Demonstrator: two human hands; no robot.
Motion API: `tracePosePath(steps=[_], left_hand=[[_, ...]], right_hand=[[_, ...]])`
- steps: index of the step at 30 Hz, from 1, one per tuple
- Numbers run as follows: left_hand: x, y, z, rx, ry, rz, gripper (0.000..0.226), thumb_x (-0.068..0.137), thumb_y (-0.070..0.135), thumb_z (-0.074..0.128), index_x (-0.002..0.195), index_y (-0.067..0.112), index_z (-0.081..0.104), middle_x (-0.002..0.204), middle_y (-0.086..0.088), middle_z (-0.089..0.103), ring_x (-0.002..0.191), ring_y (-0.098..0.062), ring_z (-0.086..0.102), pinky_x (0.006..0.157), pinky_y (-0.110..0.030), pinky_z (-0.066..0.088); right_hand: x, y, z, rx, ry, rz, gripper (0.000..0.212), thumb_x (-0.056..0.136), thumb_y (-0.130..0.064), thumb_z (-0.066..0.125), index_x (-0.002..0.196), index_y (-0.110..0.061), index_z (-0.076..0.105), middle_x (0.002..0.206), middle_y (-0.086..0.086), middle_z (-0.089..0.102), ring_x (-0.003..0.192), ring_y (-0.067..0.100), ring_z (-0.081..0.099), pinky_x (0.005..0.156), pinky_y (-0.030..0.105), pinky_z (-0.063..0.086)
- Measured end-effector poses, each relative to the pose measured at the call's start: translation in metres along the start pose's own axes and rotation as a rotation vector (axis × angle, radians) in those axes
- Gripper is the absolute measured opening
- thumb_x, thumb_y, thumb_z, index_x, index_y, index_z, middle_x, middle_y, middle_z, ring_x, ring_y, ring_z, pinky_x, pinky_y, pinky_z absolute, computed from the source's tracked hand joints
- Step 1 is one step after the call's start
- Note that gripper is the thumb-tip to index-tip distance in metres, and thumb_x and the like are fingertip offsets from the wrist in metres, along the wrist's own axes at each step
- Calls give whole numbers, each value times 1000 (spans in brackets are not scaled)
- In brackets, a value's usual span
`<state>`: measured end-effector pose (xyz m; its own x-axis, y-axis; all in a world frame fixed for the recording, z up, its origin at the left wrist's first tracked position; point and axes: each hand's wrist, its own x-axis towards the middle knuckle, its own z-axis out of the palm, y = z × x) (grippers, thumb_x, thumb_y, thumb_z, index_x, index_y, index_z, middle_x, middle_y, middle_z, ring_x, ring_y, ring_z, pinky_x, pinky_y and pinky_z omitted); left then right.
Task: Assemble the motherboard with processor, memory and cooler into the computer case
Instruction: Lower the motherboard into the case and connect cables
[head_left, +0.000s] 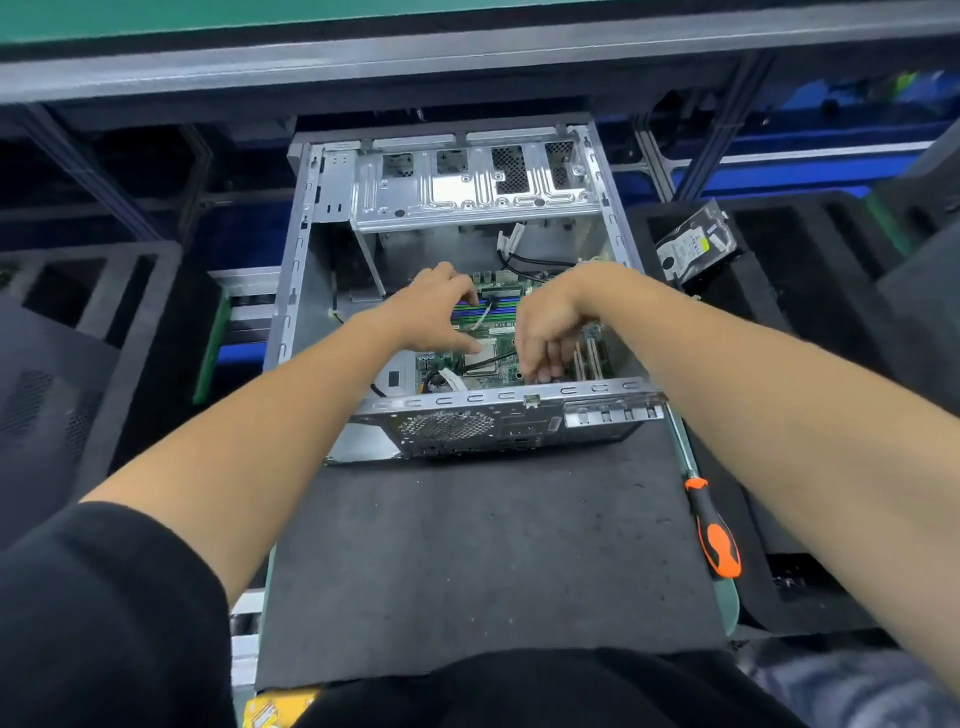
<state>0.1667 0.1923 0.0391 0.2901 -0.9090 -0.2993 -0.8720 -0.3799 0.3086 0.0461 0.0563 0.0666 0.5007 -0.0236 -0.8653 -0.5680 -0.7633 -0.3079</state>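
An open metal computer case (311, 208) lies on a dark foam mat. Inside it sits the green motherboard (506, 332), with blue and green memory slots at its far side and a bare silver processor (480, 358) at its middle. Loose black and white cables cross the board. My left hand (434, 306) hovers over the board's left part, thumb by the processor and forefinger by a white cable near the memory slots. My right hand (550, 325) reaches down with curled fingers at the board's right near side, beside the expansion slots. What the fingertips hold is hidden.
An orange and black screwdriver (714, 527) lies on the mat's right edge. A hard drive (693, 247) rests in a black foam tray at the right. Black foam trays (104, 312) flank the case on both sides. A shelf rail runs across the top.
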Motion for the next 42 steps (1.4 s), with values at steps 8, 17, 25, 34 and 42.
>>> tracePosePath(steps=[8,17,25,34,42], left_hand=[[20,-6,16,201,-146,-17,91,70,56,74,137,11,34,132,-8,37,125,-28,36,102,-45,37],[19,-13,12,161,219,-53,43,78,51,69,101,18,54,104,-4,47,105,-26,46,87,-41,33],[22,-38,20,-67,47,-305,93,69,43,81,138,10,28,139,-15,28,130,-33,32,104,-43,35],[35,-42,20,-173,54,-411,101,70,37,82,146,14,20,151,-21,16,134,-37,34,106,-41,35],[40,-47,21,-237,54,-453,107,66,45,82,149,22,18,154,-19,13,136,-36,33,108,-37,33]], right_hand=[[24,13,-5,-427,592,40,93,73,-47,81,142,-10,31,141,13,31,131,34,33,100,49,39],[36,15,-18,-362,519,19,106,73,-52,78,150,-10,19,155,14,24,141,35,25,110,54,28],[59,7,-25,-376,670,24,92,69,-44,84,140,-11,36,137,14,45,125,35,45,101,46,40],[65,4,-43,-263,514,24,84,68,-40,87,132,-8,43,106,4,56,92,27,56,72,35,49],[74,7,-55,-231,455,-31,81,62,-51,87,120,-10,47,99,1,54,90,25,56,69,32,45]])
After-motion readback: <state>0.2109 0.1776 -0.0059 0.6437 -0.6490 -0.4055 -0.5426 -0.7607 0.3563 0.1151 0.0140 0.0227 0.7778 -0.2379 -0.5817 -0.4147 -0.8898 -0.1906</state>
